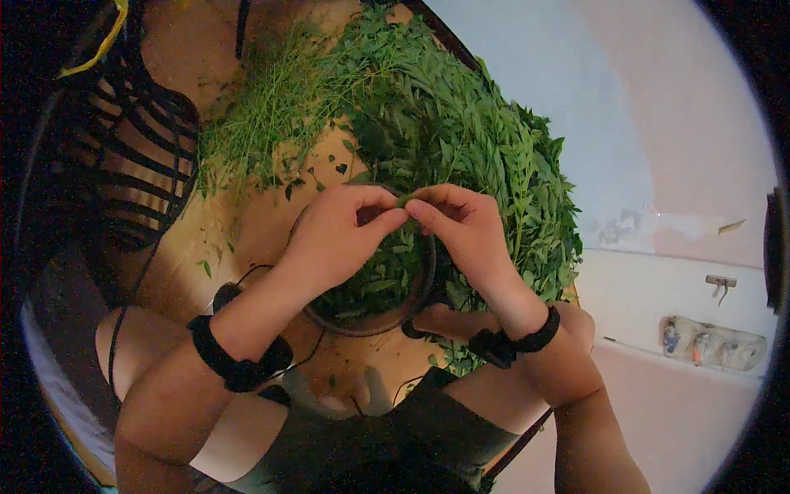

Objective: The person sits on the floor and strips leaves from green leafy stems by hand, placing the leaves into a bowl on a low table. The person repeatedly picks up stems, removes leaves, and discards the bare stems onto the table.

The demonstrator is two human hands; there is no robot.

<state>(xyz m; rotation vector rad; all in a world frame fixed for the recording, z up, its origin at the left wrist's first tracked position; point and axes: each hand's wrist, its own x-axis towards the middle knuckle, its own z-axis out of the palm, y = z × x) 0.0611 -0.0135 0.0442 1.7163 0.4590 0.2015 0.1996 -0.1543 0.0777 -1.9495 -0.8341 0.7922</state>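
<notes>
My left hand (339, 231) and my right hand (469, 228) meet fingertip to fingertip above a round bowl (364, 332). Between them they pinch a small piece of green leaf (403, 200), mostly covered by the fingers. Loose green leaves (376, 287) lie inside the bowl, which rests between my legs. Just beyond my right hand, a large heap of leafy green stems (487, 142) spreads across the floor. Thinner, mostly bare green stems (278, 105) lie past my left hand.
A black slatted plastic object (148, 160), perhaps a basket or chair, stands at the left. To the right rises a painted wall (592, 111) with a metal hook (721, 283) and a clear plastic holder (710, 343). Dark bands and thin cables (145, 272) are near my arms.
</notes>
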